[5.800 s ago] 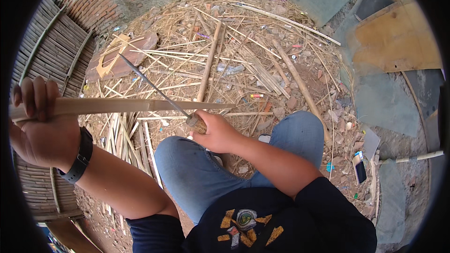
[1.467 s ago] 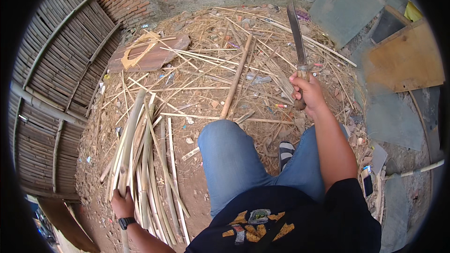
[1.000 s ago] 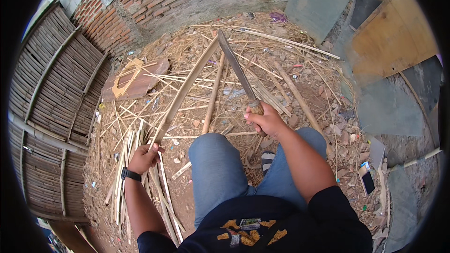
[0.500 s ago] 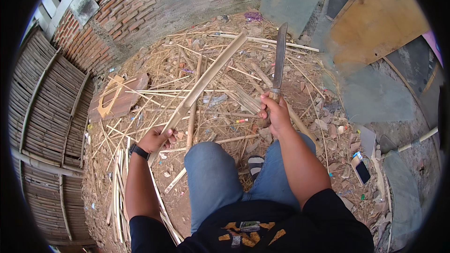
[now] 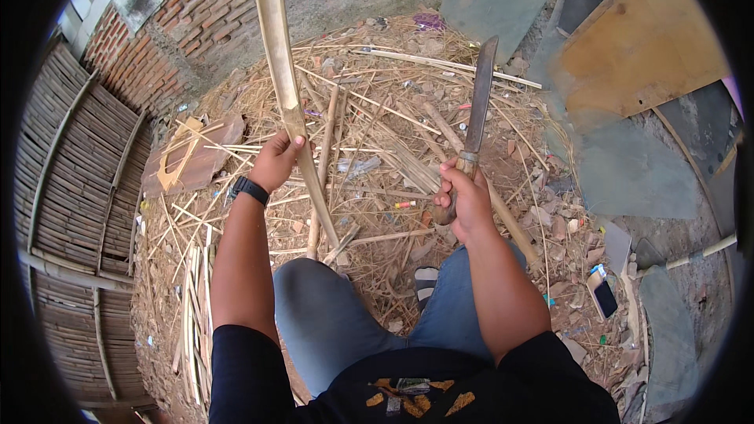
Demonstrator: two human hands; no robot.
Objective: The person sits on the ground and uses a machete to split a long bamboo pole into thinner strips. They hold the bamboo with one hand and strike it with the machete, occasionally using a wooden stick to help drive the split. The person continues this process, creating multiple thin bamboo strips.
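One slatted bamboo wall (image 5: 71, 204) fills the left of the frame, one brick wall (image 5: 181, 23) the upper left, above littered ground; pale strips (image 5: 195, 306) lie heaped lower left, overlapping too much to count; left of centre, the left hand (image 5: 276, 161) has its fingers wrapped round one split bamboo length (image 5: 275, 39), thumb on its face; it runs from the top edge down beside the left knee (image 5: 310, 286); right of centre, the right hand (image 5: 463, 196) curls its fingers round the handle of one large knife (image 5: 481, 102), blade up; at least two poles (image 5: 510, 216) and one phone (image 5: 603, 298) lie rightward; should the bamboo twist in a loose grip, a swung blade could glance toward fingers or knee.
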